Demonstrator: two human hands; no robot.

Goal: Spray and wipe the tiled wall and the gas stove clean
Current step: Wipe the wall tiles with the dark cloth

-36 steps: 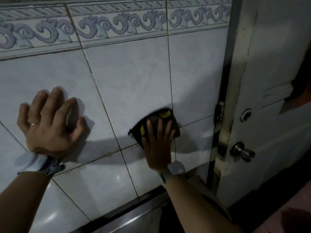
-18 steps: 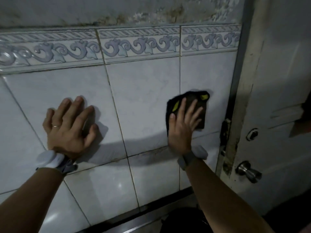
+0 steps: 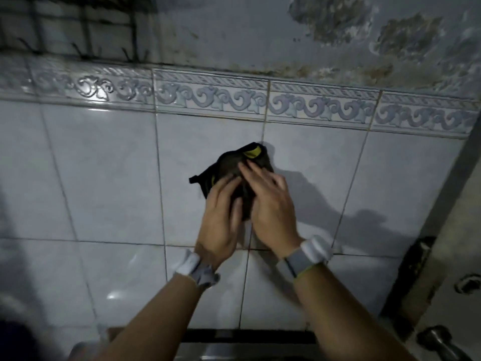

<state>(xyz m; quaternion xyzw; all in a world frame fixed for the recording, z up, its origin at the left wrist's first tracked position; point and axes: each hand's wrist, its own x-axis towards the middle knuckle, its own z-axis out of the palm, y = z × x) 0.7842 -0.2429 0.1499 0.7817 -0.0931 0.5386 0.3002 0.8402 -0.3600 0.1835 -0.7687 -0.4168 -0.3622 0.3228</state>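
Paint [image 3: 335, 29] peels above the pale tiled wall [image 3: 104, 165], where, below the scroll-patterned border [image 3: 208, 100], our left hand [image 3: 221, 217] and right hand [image 3: 270, 207] press a black-and-yellow cloth [image 3: 234, 162] with straight fingers.

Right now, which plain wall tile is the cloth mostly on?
The upper tile just left of the grout line touching the cloth at its yellow trim; left hand and right hand rest on it.
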